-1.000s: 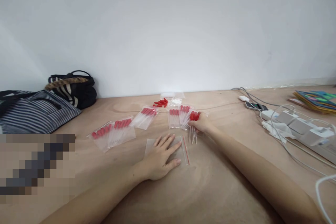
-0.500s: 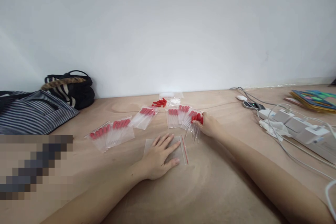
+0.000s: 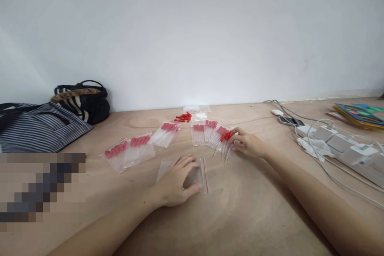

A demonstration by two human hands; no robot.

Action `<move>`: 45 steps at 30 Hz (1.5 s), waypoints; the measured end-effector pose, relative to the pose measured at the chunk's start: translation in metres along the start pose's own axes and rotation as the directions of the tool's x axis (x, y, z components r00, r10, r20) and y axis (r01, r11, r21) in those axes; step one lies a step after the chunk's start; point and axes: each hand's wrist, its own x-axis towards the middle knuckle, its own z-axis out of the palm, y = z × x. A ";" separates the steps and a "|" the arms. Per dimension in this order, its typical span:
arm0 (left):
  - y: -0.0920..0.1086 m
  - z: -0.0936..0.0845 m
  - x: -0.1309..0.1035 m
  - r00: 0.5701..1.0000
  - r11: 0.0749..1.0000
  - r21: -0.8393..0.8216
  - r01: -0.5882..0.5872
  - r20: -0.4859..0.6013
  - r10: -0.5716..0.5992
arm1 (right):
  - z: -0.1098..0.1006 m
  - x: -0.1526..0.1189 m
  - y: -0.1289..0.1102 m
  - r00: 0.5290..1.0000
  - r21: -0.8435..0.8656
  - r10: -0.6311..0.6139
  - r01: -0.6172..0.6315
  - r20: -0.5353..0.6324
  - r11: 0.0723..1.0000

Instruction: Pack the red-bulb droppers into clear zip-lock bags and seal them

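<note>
Palm down, my left hand (image 3: 178,182) lies over a flat clear zip bag (image 3: 196,174) with a red seal line on its right side; its fingers are spread. My right hand (image 3: 247,144) rests at the right end of a row of bagged droppers, fingers curved and apart. Just left of its fingertips lie several loose droppers (image 3: 225,137) with red bulbs and clear thin tubes, partly over a filled bag (image 3: 218,138). Whether the fingertips touch a bulb is hard to see. More filled bags (image 3: 164,135) of red-bulbed droppers are fanned out on the left.
Loose red bulbs (image 3: 183,117) and clear bags (image 3: 198,109) lie near the wall. A striped bag (image 3: 45,126) and a black bag (image 3: 90,104) stand at left. At right are a power strip (image 3: 339,140) with cables, a phone (image 3: 291,121) and colourful books (image 3: 361,113).
My right hand has drawn slightly right, its fingers loosening from the loose droppers, which stay on the table. My left hand and the flat zip bag have slid a little left.
</note>
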 end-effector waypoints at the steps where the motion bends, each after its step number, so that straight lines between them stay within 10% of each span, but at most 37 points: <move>1: 0.002 0.001 0.003 1.000 1.000 -0.017 -0.003 -0.010 0.003 | -0.002 0.000 0.001 0.999 0.009 -0.010 0.010 0.032 1.000; 19: 0.002 0.013 0.020 1.000 0.999 -0.051 -0.001 -0.017 0.000 | -0.005 -0.003 0.000 0.981 -0.060 -0.112 0.122 0.156 0.991; 38: -0.004 0.014 0.017 1.000 0.999 0.032 -0.028 -0.012 0.029 | 0.044 -0.017 -0.053 0.878 0.077 -0.288 0.341 -0.381 0.937; 45: -0.002 0.013 0.017 0.999 0.999 0.028 -0.022 -0.026 0.023 | 0.043 -0.013 -0.079 0.899 -0.020 -0.396 0.399 -0.187 0.917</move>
